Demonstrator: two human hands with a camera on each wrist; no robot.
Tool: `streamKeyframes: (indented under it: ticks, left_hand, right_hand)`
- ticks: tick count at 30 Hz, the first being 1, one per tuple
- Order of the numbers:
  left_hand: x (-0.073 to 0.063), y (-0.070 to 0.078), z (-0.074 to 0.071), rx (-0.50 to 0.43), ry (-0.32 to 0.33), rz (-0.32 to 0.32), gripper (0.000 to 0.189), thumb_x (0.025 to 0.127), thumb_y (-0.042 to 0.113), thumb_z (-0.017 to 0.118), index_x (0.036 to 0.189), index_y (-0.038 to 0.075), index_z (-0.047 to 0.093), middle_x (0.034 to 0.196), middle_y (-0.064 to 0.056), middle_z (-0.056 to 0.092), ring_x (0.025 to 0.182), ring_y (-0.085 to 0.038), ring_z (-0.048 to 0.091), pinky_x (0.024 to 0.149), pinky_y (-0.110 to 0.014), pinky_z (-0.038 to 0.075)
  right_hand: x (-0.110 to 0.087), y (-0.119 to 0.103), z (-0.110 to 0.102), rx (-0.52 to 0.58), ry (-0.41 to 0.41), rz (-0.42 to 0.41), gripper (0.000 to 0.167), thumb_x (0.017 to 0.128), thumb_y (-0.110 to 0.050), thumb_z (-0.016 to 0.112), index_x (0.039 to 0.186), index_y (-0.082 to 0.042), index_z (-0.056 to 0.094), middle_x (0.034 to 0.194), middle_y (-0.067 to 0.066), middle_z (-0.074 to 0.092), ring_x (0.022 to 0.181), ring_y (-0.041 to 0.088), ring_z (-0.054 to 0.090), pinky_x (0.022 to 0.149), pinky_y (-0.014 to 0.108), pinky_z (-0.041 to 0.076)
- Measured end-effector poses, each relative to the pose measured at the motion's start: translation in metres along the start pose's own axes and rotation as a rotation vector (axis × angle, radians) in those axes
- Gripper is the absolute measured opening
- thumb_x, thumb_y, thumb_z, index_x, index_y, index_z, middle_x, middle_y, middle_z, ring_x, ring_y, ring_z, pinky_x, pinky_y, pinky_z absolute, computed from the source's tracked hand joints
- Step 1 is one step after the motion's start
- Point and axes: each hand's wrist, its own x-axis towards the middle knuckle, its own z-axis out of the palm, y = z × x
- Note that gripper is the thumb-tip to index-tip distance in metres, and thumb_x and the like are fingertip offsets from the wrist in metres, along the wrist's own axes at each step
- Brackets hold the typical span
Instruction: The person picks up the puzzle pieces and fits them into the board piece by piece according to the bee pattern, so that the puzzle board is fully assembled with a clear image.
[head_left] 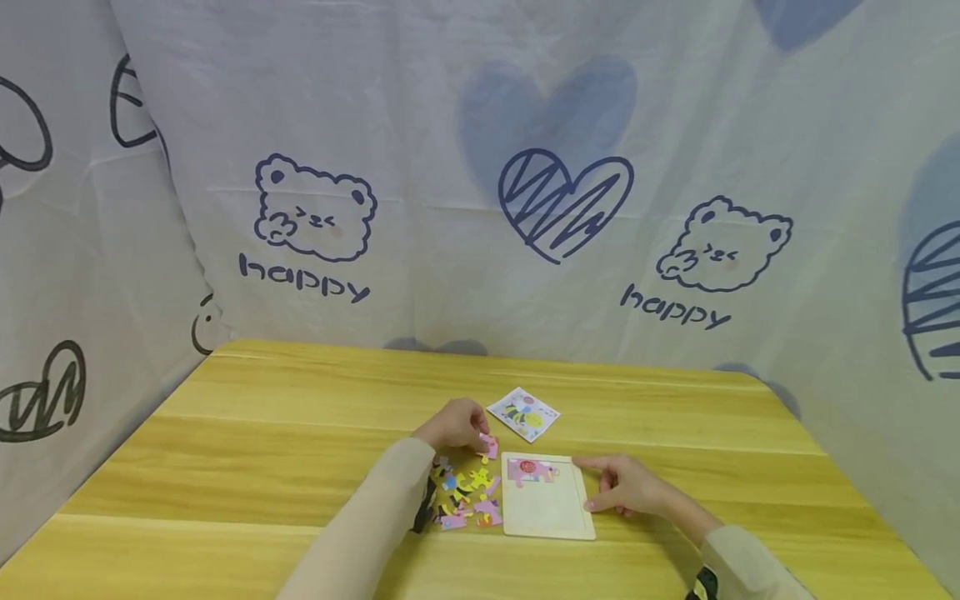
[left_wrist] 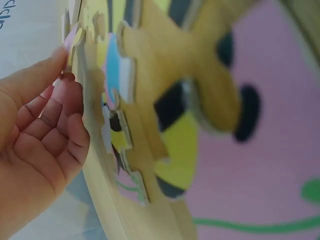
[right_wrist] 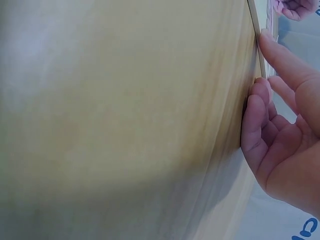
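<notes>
My left hand [head_left: 455, 423] pinches a pink puzzle piece [head_left: 491, 447] with a bit of yellow between thumb and fingertips, just left of the wooden puzzle board [head_left: 547, 510]. A joined pink section with a red round shape [head_left: 528, 470] lies in the board's upper left. My right hand [head_left: 628, 484] rests at the board's right side. Its index finger reaches straight to the upper right corner and its thumb touches the right edge, while the other fingers are bent under. In the left wrist view, the pinched piece [left_wrist: 76, 37] is seen nearly edge-on.
Loose puzzle pieces [head_left: 480, 478] in yellow, black, pink and blue lie in a pile left of the board, under the left forearm. Behind the board is a picture card [head_left: 523, 414] with a bee. A printed cloth [head_left: 450, 208] hangs behind the wooden table [head_left: 300, 400].
</notes>
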Motion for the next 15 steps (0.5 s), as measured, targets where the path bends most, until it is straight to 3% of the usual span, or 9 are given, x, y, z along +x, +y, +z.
streamKeyframes:
  ticks: [7,15]
  left_hand:
    - [0.003,0.001,0.000,-0.098,0.026,0.020,0.004,0.078,-0.002,0.065,0.078,-0.004,0.062,0.066,-0.004,0.056,0.054,-0.011,0.047,0.051,-0.021,0.043]
    - [0.001,0.018,0.002,-0.221,0.040,0.042,0.004,0.079,-0.003,0.063,0.080,-0.008,0.063,0.069,-0.007,0.059,0.055,-0.013,0.052,0.056,-0.028,0.049]
  right_hand:
    - [0.001,0.000,0.002,-0.027,0.025,0.011,0.069,0.073,-0.014,0.074,0.128,0.009,0.040,0.060,0.001,0.048,0.040,0.006,0.037,0.037,0.018,0.035]
    - [0.001,-0.004,0.001,-0.019,0.024,0.031,0.068,0.073,-0.013,0.074,0.128,0.008,0.040,0.060,0.003,0.049,0.041,0.008,0.037,0.038,0.019,0.034]
